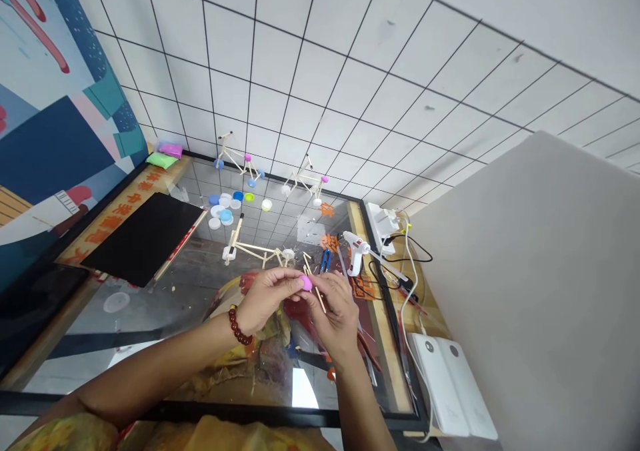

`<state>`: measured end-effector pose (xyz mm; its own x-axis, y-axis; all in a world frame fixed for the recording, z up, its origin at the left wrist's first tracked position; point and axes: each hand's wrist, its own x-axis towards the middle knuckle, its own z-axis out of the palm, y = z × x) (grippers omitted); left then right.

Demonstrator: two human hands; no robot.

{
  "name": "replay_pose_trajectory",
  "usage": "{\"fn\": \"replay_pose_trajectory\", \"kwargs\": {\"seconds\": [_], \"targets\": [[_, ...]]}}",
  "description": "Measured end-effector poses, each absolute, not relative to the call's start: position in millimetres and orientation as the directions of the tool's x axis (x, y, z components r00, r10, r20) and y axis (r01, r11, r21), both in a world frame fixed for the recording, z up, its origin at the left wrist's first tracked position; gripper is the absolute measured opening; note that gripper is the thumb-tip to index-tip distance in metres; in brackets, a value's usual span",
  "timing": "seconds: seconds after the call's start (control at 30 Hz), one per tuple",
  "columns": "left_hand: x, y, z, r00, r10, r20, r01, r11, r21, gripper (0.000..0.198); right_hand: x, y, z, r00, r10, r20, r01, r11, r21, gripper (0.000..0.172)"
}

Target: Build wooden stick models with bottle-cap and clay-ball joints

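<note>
A small pink lump (305,283), which looks like modelling clay, is between the fingertips of both my hands over the glass tabletop. My left hand (270,295), with a dark red bead bracelet, pinches it from the left. From the other side, the closed fingers of my right hand (336,307) press on it. Thin wooden sticks (321,301) show beside my right fingers; whether they are held I cannot tell. Just beyond my hands lies a stick bicycle model (255,247) with white bottle caps for wheels.
Two more stick bicycles with pink seats, one blue-wheeled (240,161) and one white-wheeled (305,179), stand by the tiled wall. Several bottle caps (226,215) lie left, near a black sheet (145,237). A glue gun (356,252), blue-handled cutters (325,261) and cables are right.
</note>
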<state>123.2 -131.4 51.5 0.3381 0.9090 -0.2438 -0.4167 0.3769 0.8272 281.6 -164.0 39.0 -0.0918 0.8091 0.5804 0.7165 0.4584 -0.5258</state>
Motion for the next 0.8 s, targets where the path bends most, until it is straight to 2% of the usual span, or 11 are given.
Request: {"fn": "replay_pose_trajectory", "kwargs": {"seconds": [0.1, 0.37, 0.5, 0.6, 0.8], "targets": [[128.2, -132.4, 50.7, 0.33, 0.919, -0.215, -0.424, 0.348, 0.836, 0.029, 281.1, -164.2, 37.9, -0.033, 0.811, 0.583, 0.685, 0.443, -0.578, 0.023], [153.0, -131.7, 49.8, 0.28, 0.933, -0.224, -0.487, 0.34, 0.805, 0.028, 288.4, -163.4, 34.6, 0.094, 0.801, 0.591, 0.645, 0.403, -0.65, 0.021], [165.0, -129.9, 54.2, 0.273, 0.938, -0.212, -0.538, 0.331, 0.775, 0.028, 292.5, -164.2, 37.7, 0.126, 0.751, 0.649, 0.692, 0.402, -0.6, 0.022], [171.3, -128.9, 59.4, 0.27, 0.93, -0.25, -0.584, 0.365, 0.726, 0.027, 295.3, -165.2, 41.7, 0.091, 0.733, 0.674, 0.721, 0.418, -0.553, 0.029], [185.0, -129.8, 68.0, 0.304, 0.925, -0.23, -0.656, 0.378, 0.653, 0.029, 305.7, -162.3, 47.2, 0.17, 0.736, 0.655, 0.676, 0.397, -0.621, 0.022]]}}
